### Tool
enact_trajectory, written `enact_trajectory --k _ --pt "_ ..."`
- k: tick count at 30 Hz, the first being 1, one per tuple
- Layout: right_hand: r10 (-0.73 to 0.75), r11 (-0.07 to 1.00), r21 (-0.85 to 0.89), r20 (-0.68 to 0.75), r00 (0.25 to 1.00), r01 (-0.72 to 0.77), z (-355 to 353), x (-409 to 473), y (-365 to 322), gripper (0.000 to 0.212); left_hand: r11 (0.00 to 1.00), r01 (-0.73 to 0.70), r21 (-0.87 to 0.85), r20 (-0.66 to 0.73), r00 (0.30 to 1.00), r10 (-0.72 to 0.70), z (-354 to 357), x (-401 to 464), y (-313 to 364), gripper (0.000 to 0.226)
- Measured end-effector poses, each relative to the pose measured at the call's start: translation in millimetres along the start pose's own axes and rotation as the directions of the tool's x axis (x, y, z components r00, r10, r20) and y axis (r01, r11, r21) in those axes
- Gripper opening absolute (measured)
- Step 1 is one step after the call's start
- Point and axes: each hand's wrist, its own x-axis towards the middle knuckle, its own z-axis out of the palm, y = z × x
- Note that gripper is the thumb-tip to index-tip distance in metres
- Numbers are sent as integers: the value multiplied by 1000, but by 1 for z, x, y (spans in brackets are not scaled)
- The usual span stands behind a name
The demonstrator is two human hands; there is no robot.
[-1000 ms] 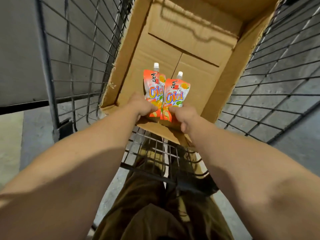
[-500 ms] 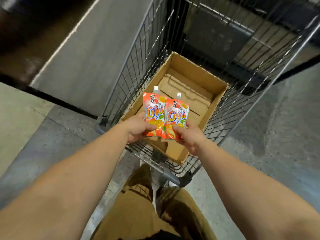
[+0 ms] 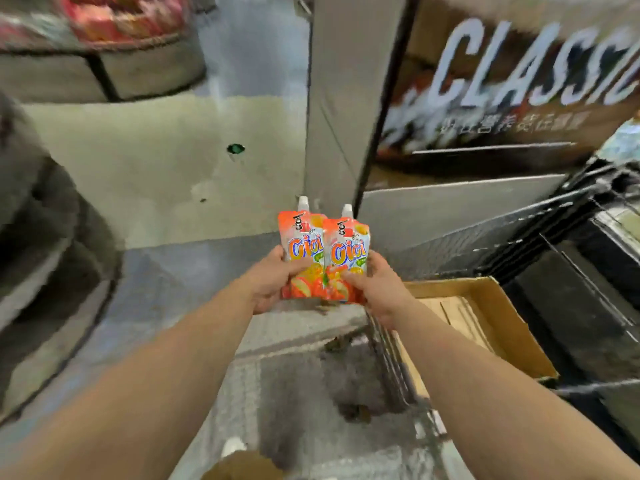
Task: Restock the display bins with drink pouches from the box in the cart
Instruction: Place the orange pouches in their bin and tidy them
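Note:
Two orange drink pouches with white caps are held upright side by side in front of me. My left hand [image 3: 272,278] grips the lower part of the left pouch [image 3: 302,244]. My right hand [image 3: 379,289] grips the lower part of the right pouch [image 3: 348,251]. The open cardboard box [image 3: 498,327] lies in the wire cart [image 3: 398,368] at my right, below and behind the hands. No pouches show inside the box. A blurred display bin [image 3: 114,26] with red and orange goods sits at the top left.
A grey pillar [image 3: 343,98] rises straight ahead. A cardboard display printed CLASSIC [image 3: 519,81] stands at the right. Black crates [image 3: 588,237] are stacked beyond the cart. A round dark fixture [image 3: 41,254] fills the left side. Bare floor lies ahead.
I have turned left, away from the cart, carrying both pouches out of the box. The cart and box now sit at my right, and the pillar and displays have come into view.

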Motion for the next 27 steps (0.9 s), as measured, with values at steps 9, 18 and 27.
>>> enact_trajectory --k 9,18,27 --pt "19 976 -181 612 790 117 376 -76 -12 58 922 -351 -165 -554 806 208 -304 -255 9 20" --pt "152 955 -240 899 410 173 714 -263 75 58 886 -449 -113 -881 458 120 -544 -543 -71 25" --pt "283 914 -342 923 262 218 853 -326 120 61 852 -493 -178 -939 345 4 -648 -625 -125 29"
